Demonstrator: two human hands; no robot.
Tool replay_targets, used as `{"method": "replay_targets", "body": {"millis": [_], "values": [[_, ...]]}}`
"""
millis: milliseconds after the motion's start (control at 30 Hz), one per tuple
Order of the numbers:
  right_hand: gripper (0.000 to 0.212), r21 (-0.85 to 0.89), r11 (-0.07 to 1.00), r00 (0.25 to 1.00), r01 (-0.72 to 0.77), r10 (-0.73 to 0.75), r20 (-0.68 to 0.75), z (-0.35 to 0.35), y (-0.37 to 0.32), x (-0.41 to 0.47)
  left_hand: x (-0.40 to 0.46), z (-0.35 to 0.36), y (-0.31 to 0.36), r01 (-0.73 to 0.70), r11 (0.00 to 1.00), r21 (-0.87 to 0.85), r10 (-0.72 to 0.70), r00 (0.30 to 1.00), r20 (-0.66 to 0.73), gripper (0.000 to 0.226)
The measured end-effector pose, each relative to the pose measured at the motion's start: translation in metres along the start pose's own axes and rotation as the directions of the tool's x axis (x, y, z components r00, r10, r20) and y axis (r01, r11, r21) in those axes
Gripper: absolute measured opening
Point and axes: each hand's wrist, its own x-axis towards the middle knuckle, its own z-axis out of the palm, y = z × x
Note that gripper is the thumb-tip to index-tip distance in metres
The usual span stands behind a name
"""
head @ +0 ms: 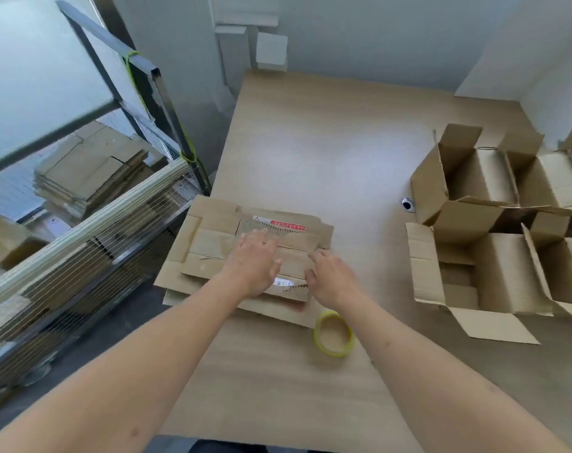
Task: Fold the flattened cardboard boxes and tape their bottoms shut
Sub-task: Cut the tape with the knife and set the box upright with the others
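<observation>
A stack of flattened cardboard boxes [209, 243] lies at the left edge of the wooden table [310, 158]. The top piece carries a red-and-white label [286, 225]. My left hand [255, 263] rests flat on the top flattened box, fingers straight and pointing away from me. My right hand [330, 276] touches the right edge of the same top box, with fingers loosely curled at that edge; whether it grips the edge is unclear. A roll of yellow-rimmed clear tape [333, 333] lies flat on the table just in front of the stack, below my right hand.
Several folded, open-topped boxes [494, 230] stand packed together at the table's right side. A small black-and-white round object [408, 203] lies beside them. A wire-mesh cart [91, 230] holding more flattened cardboard [88, 171] stands left of the table.
</observation>
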Motion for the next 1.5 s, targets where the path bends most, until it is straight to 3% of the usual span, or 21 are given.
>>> {"method": "replay_targets", "body": {"millis": [133, 267, 467, 733, 833, 1033, 1167, 1333, 1500], "values": [[0.035, 0.079, 0.987, 0.990, -0.137, 0.135, 0.026, 0.026, -0.026, 0.020, 0.008, 0.000, -0.051, 0.002, 1.000, -0.004, -0.002, 0.999, 0.048, 0.061], [0.052, 0.200, 0.947, 0.967, -0.253, 0.255, 0.016, 0.045, -0.034, 0.037, 0.020, 0.003, -0.085, 0.060, 0.998, -0.029, -0.058, 0.995, 0.080, 0.056], [0.071, 0.344, 0.868, 0.902, -0.359, 0.417, -0.110, 0.067, -0.037, 0.052, 0.034, 0.022, -0.119, 0.347, 0.931, -0.118, -0.336, 0.936, 0.101, 0.100], [0.095, 0.583, 0.724, 0.864, -0.370, 0.499, -0.071, 0.068, -0.035, 0.050, 0.034, 0.024, -0.127, 0.477, 0.838, -0.265, -0.466, 0.878, 0.107, 0.125], [0.088, 0.681, 0.622, 0.834, -0.387, 0.551, -0.029, 0.063, -0.036, 0.043, 0.027, 0.014, -0.125, 0.463, 0.837, -0.291, -0.462, 0.883, 0.075, 0.125], [0.065, 0.796, 0.550, 0.840, -0.254, 0.533, -0.100, 0.046, -0.035, 0.021, 0.001, -0.011, -0.119, 0.377, 0.819, -0.432, -0.384, 0.920, 0.076, 0.119], [0.072, 0.853, 0.500, 0.857, -0.150, 0.496, -0.140, 0.029, -0.039, 0.000, -0.013, -0.037, -0.107, 0.247, 0.808, -0.535, -0.271, 0.962, 0.034, 0.109], [0.062, 0.899, 0.437, 0.868, -0.036, 0.460, -0.189, -0.005, -0.041, -0.036, -0.031, -0.067, -0.093, -0.003, 0.702, -0.712, -0.067, 0.995, -0.071, 0.109], [0.050, 0.925, 0.365, 0.840, 0.103, 0.467, -0.277, -0.057, -0.032, -0.080, -0.052, -0.095, -0.058, -0.136, 0.715, -0.686, -0.005, 0.980, -0.200, 0.110]]}}
